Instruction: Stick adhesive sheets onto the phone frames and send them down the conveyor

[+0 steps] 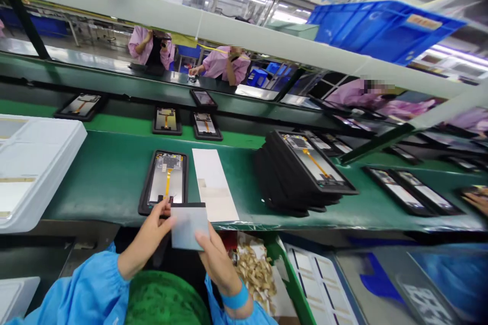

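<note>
In my right hand (217, 254) is a flat silver battery pack (188, 228) with a black strip along its top edge; the thumb lies on its face. My left hand (156, 228) is at the pack's left edge, thumb and fingers drawn together near a small dark piece at the upper corner. What those fingertips pinch is too small to make out. Just beyond lies an opened tablet (166, 177) in a black foam tray, showing its circuit board and an orange ribbon cable. A white card strip (214, 185) lies right of that tablet.
Stacked black trays with an opened tablet (310, 162) on top stand to the right. White plastic trays (72, 162) are at the left. Below the green bench (102, 172) sits a green bin (287, 274) of crumpled brownish scraps. A blue crate (381, 30) rests overhead; co-workers in pink sit opposite.
</note>
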Tool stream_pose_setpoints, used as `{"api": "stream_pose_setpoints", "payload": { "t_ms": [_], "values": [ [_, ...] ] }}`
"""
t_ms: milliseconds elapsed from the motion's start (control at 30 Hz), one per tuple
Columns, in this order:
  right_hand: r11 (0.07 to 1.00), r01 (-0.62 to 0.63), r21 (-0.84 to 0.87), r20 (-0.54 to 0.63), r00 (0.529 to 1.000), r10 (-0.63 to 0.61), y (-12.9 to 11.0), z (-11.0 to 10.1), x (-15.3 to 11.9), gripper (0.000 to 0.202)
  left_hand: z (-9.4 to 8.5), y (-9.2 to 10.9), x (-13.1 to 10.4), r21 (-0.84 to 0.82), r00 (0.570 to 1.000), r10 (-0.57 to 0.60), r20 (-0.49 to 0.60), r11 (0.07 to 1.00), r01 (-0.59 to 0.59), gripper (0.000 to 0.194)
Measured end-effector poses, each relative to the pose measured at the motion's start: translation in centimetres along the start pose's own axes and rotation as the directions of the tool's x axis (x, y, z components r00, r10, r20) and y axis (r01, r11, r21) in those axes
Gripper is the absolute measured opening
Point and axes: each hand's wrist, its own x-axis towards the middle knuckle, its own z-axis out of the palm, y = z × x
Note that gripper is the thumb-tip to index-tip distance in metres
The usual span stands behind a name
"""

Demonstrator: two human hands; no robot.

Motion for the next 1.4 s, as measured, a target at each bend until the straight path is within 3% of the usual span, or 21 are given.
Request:
{"api": "stream_pose_setpoints", "payload": {
  "t_ms": [67, 133, 267, 367, 433, 533, 600, 667, 767, 833, 1033, 1200, 1400],
  "values": [
    [0.994, -0.033, 0.106, 0.061, 0.998, 0.027, 0.3, 1.3, 1.0, 0.048, -2.2, 0.7, 0.5, -0.024, 0.996, -0.055, 0.063, 0.998, 0.056, 0.059],
    [0.996, -0.025, 0.084, 0.116, 0.993, 0.015, 0.2, 2.6, 2.3, 0.046, -4.3, 1.2, 0.8, -0.06, 0.996, -0.062, 0.066, 0.996, 0.066, 0.055],
    [0.954, 0.135, -0.268, 0.192, 0.978, -0.085, -0.4, 2.8, 6.8, 0.042, -8.3, 2.2, 1.3, -0.05, 0.986, 0.005, -0.166, 0.999, -0.013, 0.056],
    [0.709, 0.306, -0.636, 0.211, 0.952, -0.221, -0.4, 1.9, 11.6, 0.053, -11.1, 3.2, 1.8, -0.005, 0.972, 0.023, -0.233, 1.0, -0.024, 0.06],
    [0.529, 0.384, -0.757, 0.292, 0.923, -0.252, 0.1, 1.5, 14.7, 0.061, -12.3, 3.8, 2.2, 0.022, 0.971, 0.024, -0.238, 1.0, -0.019, 0.063],
    [0.456, 0.406, -0.792, 0.331, 0.913, -0.237, 1.1, 1.4, 18.1, 0.048, -13.1, 4.3, 3.0, 0.057, 0.976, 0.018, -0.218, 0.998, -0.005, 0.067],
    [0.535, 0.354, -0.767, 0.259, 0.934, -0.245, 1.8, 1.4, 19.5, 0.035, -13.0, 4.6, 3.8, 0.089, 0.981, 0.011, -0.191, 0.996, 0.007, 0.067],
    [0.689, 0.248, -0.681, 0.126, 0.966, -0.224, 2.1, 1.3, 20.5, 0.034, -12.5, 4.8, 5.0, 0.112, 0.992, 0.0, -0.129, 0.994, 0.014, 0.061],
    [0.903, 0.051, -0.427, -0.046, 0.996, -0.078, 1.9, 0.9, 21.6, 0.042, -10.9, 5.0, 7.5, 0.141, 1.0, 0.017, -0.021, 0.99, -0.014, 0.047],
    [0.962, -0.031, -0.269, -0.067, 0.998, 0.014, 1.3, 0.4, 22.0, 0.048, -9.7, 5.1, 9.4, 0.17, 0.998, 0.051, 0.022, 0.984, -0.054, 0.039],
    [0.985, -0.041, -0.165, -0.099, 0.995, 0.025, -0.6, -1.8, 20.7, 0.046, -7.0, 5.0, 13.0, 0.191, 0.998, 0.051, 0.023, 0.98, -0.054, 0.031],
    [0.992, -0.056, -0.11, -0.178, 0.983, 0.036, -0.3, -3.4, 18.6, 0.045, -5.8, 5.3, 13.6, 0.339, 0.997, 0.062, 0.034, 0.938, -0.07, 0.031],
    [0.994, -0.074, -0.075, -0.158, 0.986, 0.061, 0.2, -3.4, 17.2, 0.043, -5.1, 5.6, 13.8, 0.421, 0.995, 0.1, 0.029, 0.901, -0.103, 0.026]
  ]
}}
